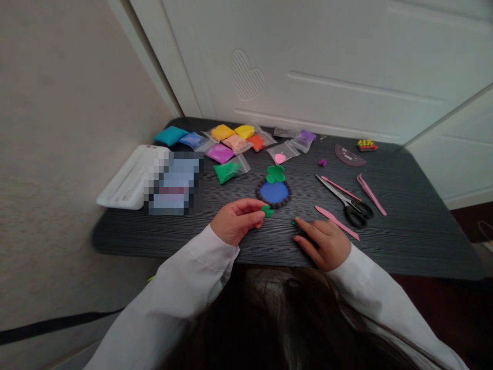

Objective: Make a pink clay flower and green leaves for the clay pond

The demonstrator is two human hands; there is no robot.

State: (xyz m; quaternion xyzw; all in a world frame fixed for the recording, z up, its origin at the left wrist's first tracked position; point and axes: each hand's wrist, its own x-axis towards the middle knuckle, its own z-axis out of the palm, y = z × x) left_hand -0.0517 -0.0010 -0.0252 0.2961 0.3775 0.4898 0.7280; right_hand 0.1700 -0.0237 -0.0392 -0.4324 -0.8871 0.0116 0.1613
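Note:
My left hand (236, 221) is closed in a pinch on a small lobed green clay piece (268, 211), held just in front of a blue disc (274, 193). Dark brown balls (283, 203) ring that disc. At its far edge lies a larger green clover-like clay shape (276, 173). My right hand (326, 243) rests low over the table, index finger and thumb apart. Its index fingertip touches a tiny green bit (294, 223) on the tabletop. A pink flat clay tool (337, 223) lies close beyond the right hand.
On the dark table (215, 195), a green clay bag (227, 172) and several other coloured bags sit at the back. Black-handled scissors (342, 200), pink tweezers (372, 195) and a protractor (349, 155) lie right. A white case (129, 180) stands left. A white panelled door (327, 61) borders the back.

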